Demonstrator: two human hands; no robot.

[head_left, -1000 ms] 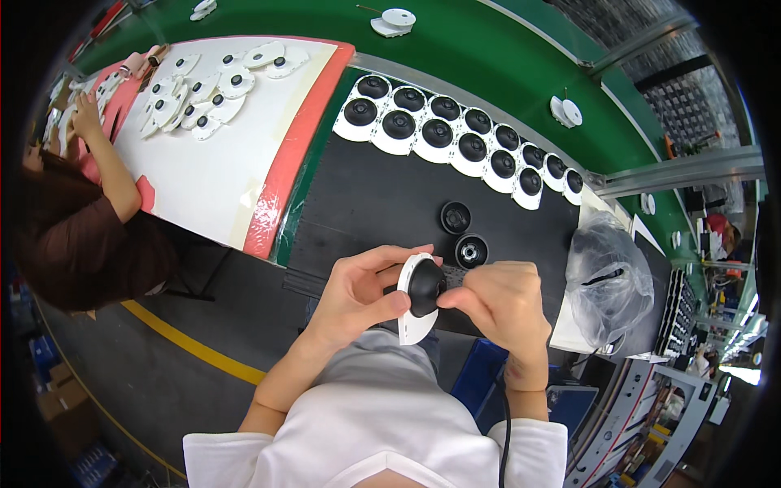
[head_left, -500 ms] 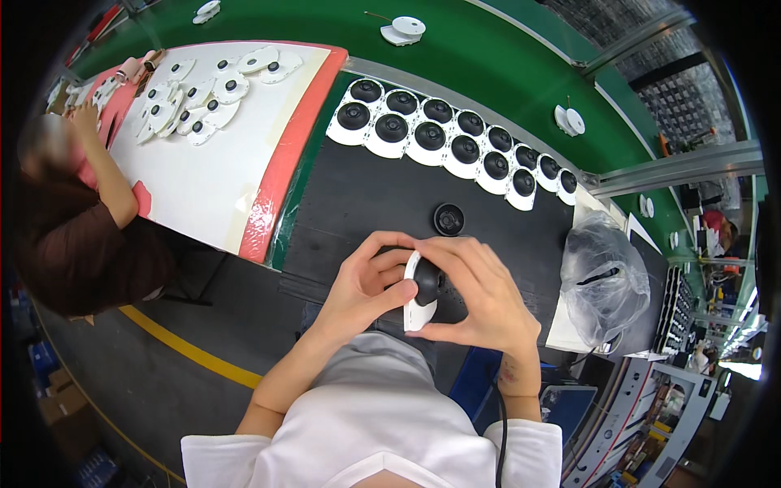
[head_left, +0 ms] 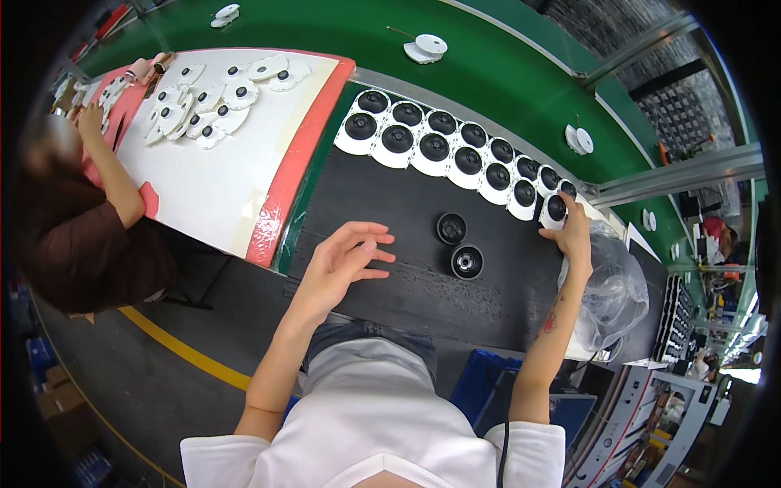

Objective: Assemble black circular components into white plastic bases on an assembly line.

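At the right end of the near row of white housings, my right hand point(head_left: 574, 236) grips a white housing with a black dome point(head_left: 556, 211), thumb on its near side and fingers along its right. Two rows of similar white housings point(head_left: 434, 147) with black domes stretch along the far side of the black mat. My left hand point(head_left: 342, 259) hovers over the mat's near left part, fingers spread and holding nothing. Between my hands lie two round black cups point(head_left: 451, 228), almost touching; the nearer black cup point(head_left: 467, 262) shows a light ring in its centre.
A clear plastic bag point(head_left: 610, 281) lies right of the black mat point(head_left: 358, 195). Beyond runs a green conveyor point(head_left: 504, 81) carrying white discs point(head_left: 430, 47). At left, a co-worker point(head_left: 89, 220) sits by a white-topped table point(head_left: 220, 175) with several white parts.
My right hand has carried the white housing from in front of me to the right end of the near row. My left hand has released it and opened. A second black cup now shows.
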